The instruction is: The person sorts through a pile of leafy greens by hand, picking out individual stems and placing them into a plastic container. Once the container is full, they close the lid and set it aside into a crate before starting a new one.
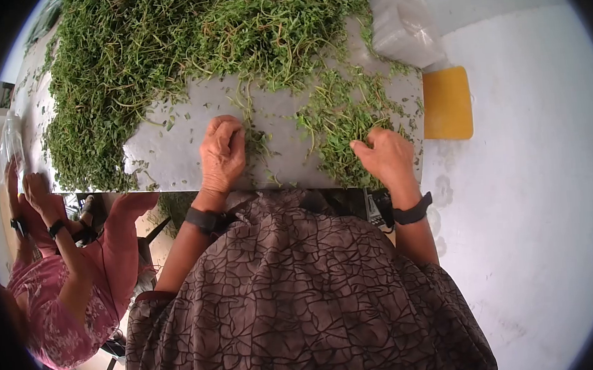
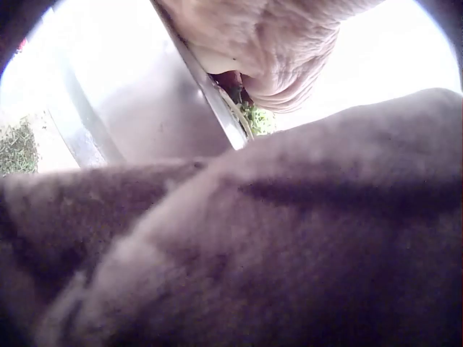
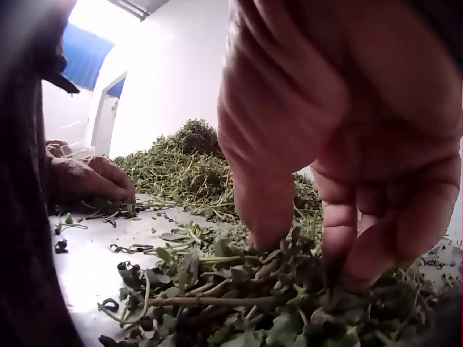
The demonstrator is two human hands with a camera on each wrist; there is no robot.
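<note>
My right hand rests fingertips-down on the small clump of herbs at the table's near edge, thumb and fingers pinching stems. My left hand lies curled on a thin strand beside it. The big pile lies beyond both hands, nearer the left.

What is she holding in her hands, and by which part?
Right hand pinches green herb sprigs at their leafy tops. Left hand covers a few sprigs; its grip cannot be told.
</note>
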